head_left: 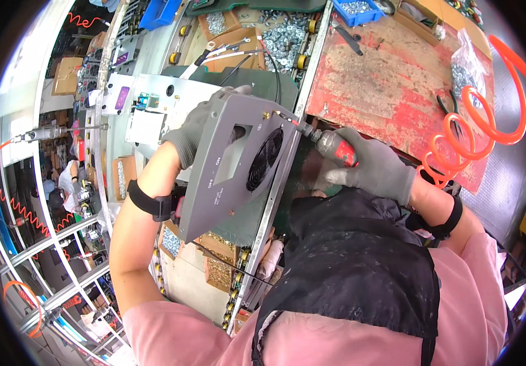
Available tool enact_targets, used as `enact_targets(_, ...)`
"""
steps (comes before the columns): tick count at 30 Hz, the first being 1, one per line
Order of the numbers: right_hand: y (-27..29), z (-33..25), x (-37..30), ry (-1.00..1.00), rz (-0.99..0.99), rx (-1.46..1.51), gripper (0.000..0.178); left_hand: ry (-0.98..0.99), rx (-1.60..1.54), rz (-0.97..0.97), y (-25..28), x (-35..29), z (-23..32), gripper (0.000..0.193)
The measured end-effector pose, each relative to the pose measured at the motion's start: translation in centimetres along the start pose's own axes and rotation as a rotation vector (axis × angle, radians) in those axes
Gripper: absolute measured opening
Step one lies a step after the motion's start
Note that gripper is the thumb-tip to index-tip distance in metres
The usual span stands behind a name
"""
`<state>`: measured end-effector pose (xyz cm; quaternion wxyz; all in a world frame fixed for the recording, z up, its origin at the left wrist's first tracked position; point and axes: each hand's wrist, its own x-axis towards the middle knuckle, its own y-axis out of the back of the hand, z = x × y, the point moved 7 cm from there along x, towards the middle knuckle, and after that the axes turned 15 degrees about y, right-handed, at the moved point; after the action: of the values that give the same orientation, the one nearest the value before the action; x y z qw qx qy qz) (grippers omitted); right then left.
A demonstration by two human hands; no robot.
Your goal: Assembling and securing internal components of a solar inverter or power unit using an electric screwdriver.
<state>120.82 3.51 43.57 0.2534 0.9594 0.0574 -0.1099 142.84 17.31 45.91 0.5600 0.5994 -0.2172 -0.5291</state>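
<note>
A grey sheet-metal panel (205, 204) stands tilted in front of me, with a round black fan (265, 160) and a rectangular cut-out in it. My left hand (191, 133), in a grey glove, grips the panel from behind at its upper left edge; part of the fingers is hidden. In my gloved right hand (376, 168) is a red and grey power screwdriver (335, 146). Its bit points at the panel's upper right corner, by a small brass-coloured fitting (267, 114). Whether the bit touches a screw there is too small to tell. Black and white cables (234, 53) with ring ends rise behind the panel.
A worn red board (391, 79) lies at the right, carrying pliers (447, 105) and a plastic bag of hardware (467, 67). A coiled orange air hose (458, 143) hangs above it. Loose metal hardware (284, 43) and a blue bin (357, 11) are farther back.
</note>
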Motion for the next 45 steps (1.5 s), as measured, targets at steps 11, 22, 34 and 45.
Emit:
enact_targets(11,0.9,-1.3,0.9,-0.114,-0.078,-0.094,0.070,-0.119,-0.030,0.018,0.0,-0.2,0.6,0.057)
enact_targets(22,1.2,-3.1,1.0,-0.081,-0.045,-0.204,0.063,-0.024,0.007,0.030,1.0,4.0,-0.2,0.037)
enact_targets(34,0.7,-3.7,1.8,0.012,0.005,-0.274,0.063,0.052,-0.153,-0.207,-0.3,5.8,-0.4,0.033)
enact_targets(45,1.7,0.8,-1.5,0.018,0.011,-0.276,0.071,0.098,-0.112,-0.075,2.8,1.9,-0.7,0.032)
